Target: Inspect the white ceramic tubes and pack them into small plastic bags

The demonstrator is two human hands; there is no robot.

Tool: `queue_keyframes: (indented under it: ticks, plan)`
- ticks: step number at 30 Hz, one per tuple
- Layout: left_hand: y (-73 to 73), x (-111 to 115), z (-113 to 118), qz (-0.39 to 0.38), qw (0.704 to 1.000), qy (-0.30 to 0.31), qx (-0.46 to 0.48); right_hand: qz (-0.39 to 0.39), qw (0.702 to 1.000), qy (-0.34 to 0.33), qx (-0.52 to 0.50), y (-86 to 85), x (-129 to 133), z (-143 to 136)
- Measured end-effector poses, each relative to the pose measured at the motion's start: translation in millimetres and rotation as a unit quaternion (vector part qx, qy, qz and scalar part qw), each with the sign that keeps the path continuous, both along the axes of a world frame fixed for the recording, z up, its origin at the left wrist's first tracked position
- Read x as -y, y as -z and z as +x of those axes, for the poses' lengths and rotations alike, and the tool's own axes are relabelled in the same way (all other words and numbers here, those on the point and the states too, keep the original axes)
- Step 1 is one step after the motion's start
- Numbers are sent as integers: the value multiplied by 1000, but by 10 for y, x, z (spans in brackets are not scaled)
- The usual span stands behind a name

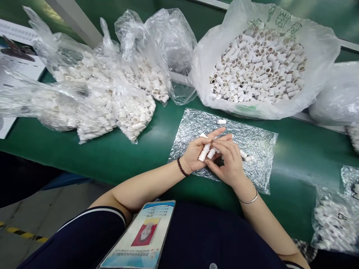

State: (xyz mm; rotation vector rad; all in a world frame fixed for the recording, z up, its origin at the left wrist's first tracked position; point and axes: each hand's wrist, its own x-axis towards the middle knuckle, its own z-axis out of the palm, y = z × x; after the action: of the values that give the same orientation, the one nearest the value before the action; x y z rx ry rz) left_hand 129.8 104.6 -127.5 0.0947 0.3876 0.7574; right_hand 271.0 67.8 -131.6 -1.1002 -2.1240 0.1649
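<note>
My left hand (196, 151) is turned palm up, with several short white plastic pipe fittings (204, 152) lying in it. Over that palm my right hand (228, 160) is curled, its fingertips on or very near a white fitting (211, 152); its fingers partly hide what they touch. Both hands are above a clear crinkled plastic sheet (190, 125) on the green table. One loose fitting (221, 122) lies on the sheet beyond my fingers. A few more fittings (248, 158) rest just right of my right hand.
A large open bag (322, 41) heaped with white fittings (260, 67) stands at the back. Tied clear bags of fittings (134, 116) crowd the left. Another filled bag (333, 224) sits at the right edge. A clipboard (19, 63) lies far left.
</note>
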Motion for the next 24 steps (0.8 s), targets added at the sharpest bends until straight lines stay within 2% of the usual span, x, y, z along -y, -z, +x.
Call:
queue_keyframes:
  ticks: [10,19,22,24]
  plan:
    - [-16,19,17,57,997,-19,-40,-14,999,20,-33,46,-21,12]
    - [-7,-28,1,12,1000,-16,-15,-22,998,34,-46,42,-19,33]
    - [0,-19,12,19,999,-16,-20,-17,999,28,-40,42,-20,36]
    - [-1,2,31,49,997,-44,-46,-14,999,28,-40,53,-23,43]
